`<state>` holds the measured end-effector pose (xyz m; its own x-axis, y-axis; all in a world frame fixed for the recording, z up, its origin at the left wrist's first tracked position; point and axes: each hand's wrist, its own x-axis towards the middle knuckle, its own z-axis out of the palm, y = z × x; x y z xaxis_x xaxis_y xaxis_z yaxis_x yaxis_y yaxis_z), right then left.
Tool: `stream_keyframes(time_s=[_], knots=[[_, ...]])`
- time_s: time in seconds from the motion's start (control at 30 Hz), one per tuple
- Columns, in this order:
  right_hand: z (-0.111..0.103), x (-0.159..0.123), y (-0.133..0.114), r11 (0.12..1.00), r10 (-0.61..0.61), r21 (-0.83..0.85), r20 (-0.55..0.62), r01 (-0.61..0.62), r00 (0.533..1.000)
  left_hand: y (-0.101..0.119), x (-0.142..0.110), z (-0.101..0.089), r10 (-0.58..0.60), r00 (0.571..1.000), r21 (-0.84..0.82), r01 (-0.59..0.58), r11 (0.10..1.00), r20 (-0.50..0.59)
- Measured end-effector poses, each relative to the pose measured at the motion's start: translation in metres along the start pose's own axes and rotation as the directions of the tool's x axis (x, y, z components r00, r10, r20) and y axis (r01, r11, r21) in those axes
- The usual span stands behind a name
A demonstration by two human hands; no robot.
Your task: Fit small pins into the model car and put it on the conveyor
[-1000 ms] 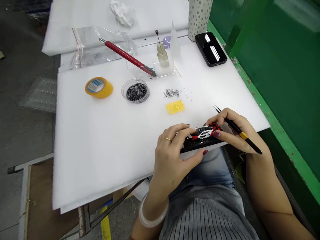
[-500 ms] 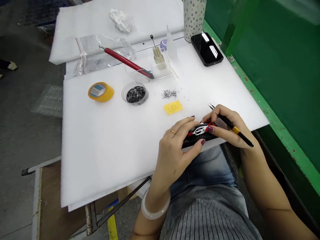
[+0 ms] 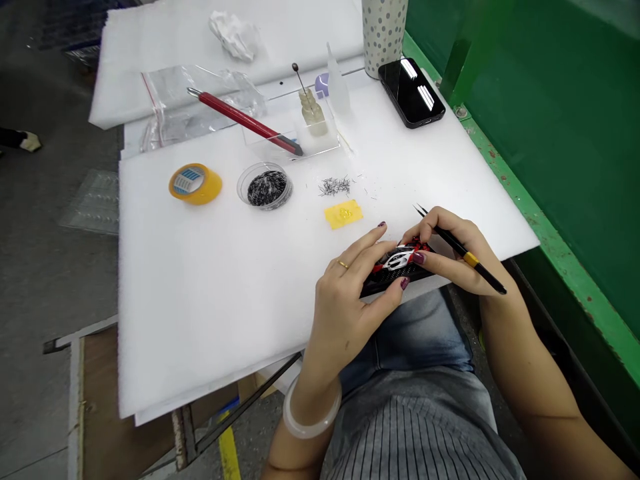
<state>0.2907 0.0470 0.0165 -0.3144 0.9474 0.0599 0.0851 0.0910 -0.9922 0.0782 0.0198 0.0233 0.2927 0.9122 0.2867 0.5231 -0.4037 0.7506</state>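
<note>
A small model car (image 3: 399, 259), white, red and black, sits on a black base (image 3: 381, 283) at the table's near edge. My left hand (image 3: 353, 287) is closed around the left end of car and base, thumb in front and fingers behind. From the other side, my right hand (image 3: 450, 250) pinches the car between thumb and fingers. Black tweezers (image 3: 473, 260) with a gold band lie across that same hand, gripped in it, their tips pointing up and left. Both hands hide parts of the car.
Beyond the hands lie a yellow tape piece (image 3: 343, 215), loose black bristle-like bits (image 3: 335, 187) and a round dish (image 3: 265, 187) of them. Farther off are a tape roll (image 3: 195, 185), red pen-like tool (image 3: 240, 119), small bottle (image 3: 313, 113), phone (image 3: 413, 93) and dotted cup (image 3: 384, 37).
The view has shifted slightly, so the table items appear a little farther left. Both hands keep their hold on the car, and the tweezers stay in my right hand.
</note>
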Motion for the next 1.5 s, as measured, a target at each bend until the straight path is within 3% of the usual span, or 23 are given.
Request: stream_keyframes(time_s=[0.23,0.47,0.53,0.7,0.8,0.9,0.97,1.0,1.1,1.17,1.23,1.33,1.5], knots=[[-0.003,0.000,-0.001,0.997,-0.032,-0.064,0.029,0.034,0.999,-0.001,-0.003,-0.005,-0.007,1.000,0.057,0.006,0.998,0.020],[-0.012,-0.016,0.001,0.909,-0.193,-0.345,0.152,0.235,0.969,-0.025,-0.020,-0.021,0.080,0.982,0.263,-0.124,0.957,0.173],[-0.012,-0.019,0.004,0.893,-0.192,-0.381,0.160,0.240,0.968,-0.033,-0.025,-0.021,0.081,0.989,0.213,-0.105,0.971,0.121],[-0.008,-0.018,0.009,0.875,-0.239,-0.402,0.123,0.268,0.963,-0.042,-0.038,-0.019,-0.016,0.982,0.023,0.021,1.000,-0.186],[-0.003,-0.018,0.009,0.912,-0.228,-0.342,0.037,0.226,0.973,-0.044,-0.042,-0.018,-0.048,0.966,-0.007,0.048,0.999,-0.252],[-0.008,-0.022,0.009,0.934,-0.214,-0.319,-0.128,0.164,0.968,-0.045,-0.043,-0.018,-0.045,0.965,0.001,0.046,0.999,-0.257],[-0.025,-0.025,0.012,0.901,-0.248,-0.424,-0.320,0.096,0.915,-0.044,-0.043,-0.019,-0.026,0.968,0.021,0.032,0.999,-0.251],[-0.039,-0.027,0.013,0.871,-0.263,-0.491,-0.435,0.018,0.861,-0.044,-0.043,-0.019,-0.012,0.969,0.033,0.021,0.999,-0.248],[-0.095,-0.032,0.020,0.773,-0.276,-0.557,-0.725,-0.303,0.631,-0.045,-0.042,-0.019,0.043,0.972,0.067,-0.028,0.997,-0.233],[-0.132,-0.039,0.023,0.730,-0.267,-0.524,-0.809,-0.438,0.524,-0.047,-0.042,-0.018,0.085,0.971,0.086,-0.067,0.994,-0.222],[-0.157,-0.052,0.024,0.698,-0.235,-0.487,-0.848,-0.525,0.474,-0.049,-0.041,-0.017,0.122,0.971,0.102,-0.103,0.989,-0.206],[-0.157,-0.087,0.023,0.660,-0.198,-0.442,-0.883,-0.608,0.426,-0.054,-0.041,-0.015,0.169,0.968,0.126,-0.148,0.981,-0.183],[-0.110,-0.168,0.035,0.668,-0.281,-0.399,-0.917,-0.628,0.284,-0.060,-0.040,-0.007,0.205,0.962,0.184,-0.172,0.968,-0.179]])
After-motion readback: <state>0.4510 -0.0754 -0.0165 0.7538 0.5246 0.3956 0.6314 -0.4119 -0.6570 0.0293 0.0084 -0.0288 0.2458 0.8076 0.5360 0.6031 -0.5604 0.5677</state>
